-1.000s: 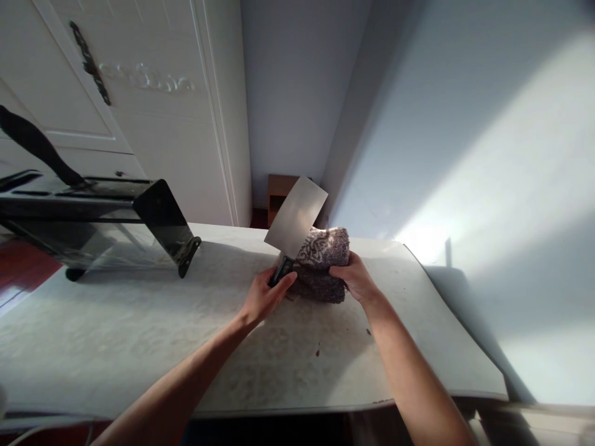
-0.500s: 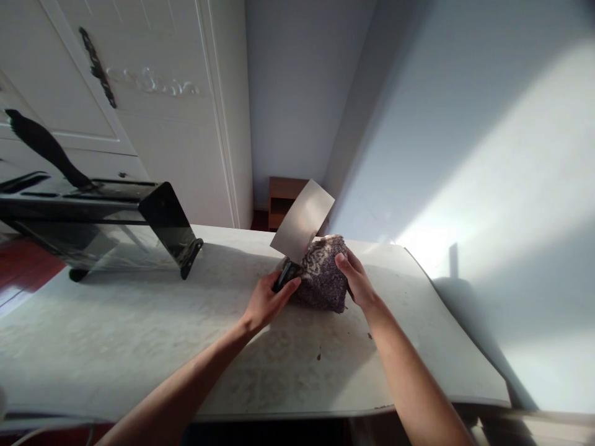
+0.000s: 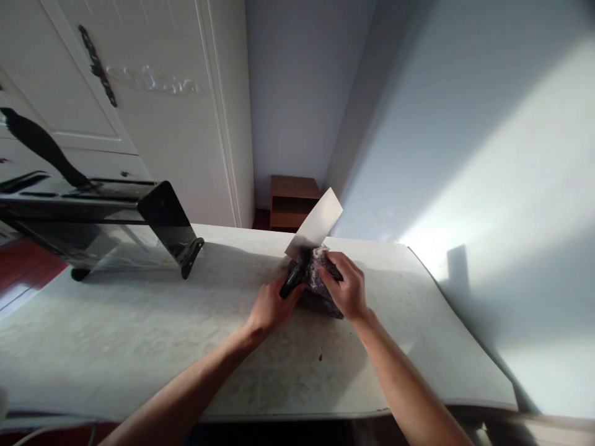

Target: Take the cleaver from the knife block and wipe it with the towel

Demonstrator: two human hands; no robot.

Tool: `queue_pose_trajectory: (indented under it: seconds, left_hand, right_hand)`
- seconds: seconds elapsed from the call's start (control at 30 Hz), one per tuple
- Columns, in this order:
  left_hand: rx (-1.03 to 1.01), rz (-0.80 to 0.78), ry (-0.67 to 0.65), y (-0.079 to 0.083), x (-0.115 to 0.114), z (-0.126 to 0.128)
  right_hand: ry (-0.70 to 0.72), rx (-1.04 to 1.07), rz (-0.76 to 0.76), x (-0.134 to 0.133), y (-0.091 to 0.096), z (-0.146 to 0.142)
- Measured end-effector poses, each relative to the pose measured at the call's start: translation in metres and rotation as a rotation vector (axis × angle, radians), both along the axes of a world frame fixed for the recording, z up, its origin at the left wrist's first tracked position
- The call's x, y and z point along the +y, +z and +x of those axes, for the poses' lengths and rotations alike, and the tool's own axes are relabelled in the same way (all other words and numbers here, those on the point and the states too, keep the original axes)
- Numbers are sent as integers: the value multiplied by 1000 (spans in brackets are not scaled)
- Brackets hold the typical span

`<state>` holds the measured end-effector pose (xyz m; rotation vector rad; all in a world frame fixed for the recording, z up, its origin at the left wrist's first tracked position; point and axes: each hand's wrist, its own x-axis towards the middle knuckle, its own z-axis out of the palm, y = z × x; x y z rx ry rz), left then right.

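My left hand (image 3: pixel 274 303) is closed round the black handle of a cleaver (image 3: pixel 318 220), whose broad metal blade tilts up and away to the right. Over the lower part of the blade and beside the handle lies a fuzzy purple-grey cloth (image 3: pixel 323 297) with a pale pattern. Fingers of my right hand (image 3: pixel 346 282) pinch the cloth's upper right part, close to the blade. The cloth hides the blade's lower edge, and part of it hangs down toward the table.
A knife block (image 3: pixel 153 204) with clear sides and one black-handled knife (image 3: pixel 41 145) in it stands at the left of the white table (image 3: pixel 186 347). A small brown crumb (image 3: pixel 320 357) lies near me. Beyond are a brown shelf unit (image 3: pixel 295 186), a white cabinet (image 3: pixel 186 124) and a wall on the right.
My right hand has moved left and over the cloth, bunching it toward the blade. The cleaver has shifted slightly right and turned, so its blade looks narrower.
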<state>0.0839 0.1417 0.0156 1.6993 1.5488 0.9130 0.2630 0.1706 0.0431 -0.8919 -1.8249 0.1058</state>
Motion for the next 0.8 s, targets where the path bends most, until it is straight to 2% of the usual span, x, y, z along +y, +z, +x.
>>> queue_pose_trajectory:
  seconds: [0.07, 0.17, 0.43, 0.57, 0.63, 0.8]
  left_hand:
    - [7, 5, -14, 0, 0, 0]
    - [-8, 5, -37, 0, -1, 0]
    - [-64, 15, -23, -2, 0, -2]
    - [-92, 25, -24, 4, -2, 0]
    - [-171, 33, -72, 10, -6, 2]
    - [-337, -15, -139, 17, -13, 4]
  right_hand:
    - [109, -67, -28, -1, 1, -4]
    - [151, -110, -68, -2, 3, -8]
    - [83, -174, -166, -2, 1, -7]
    - [3, -249, -185, 3, -2, -3]
    - [-8, -220, -216, 6, -4, 0]
    - [1, 0, -397, 10, 1, 6]
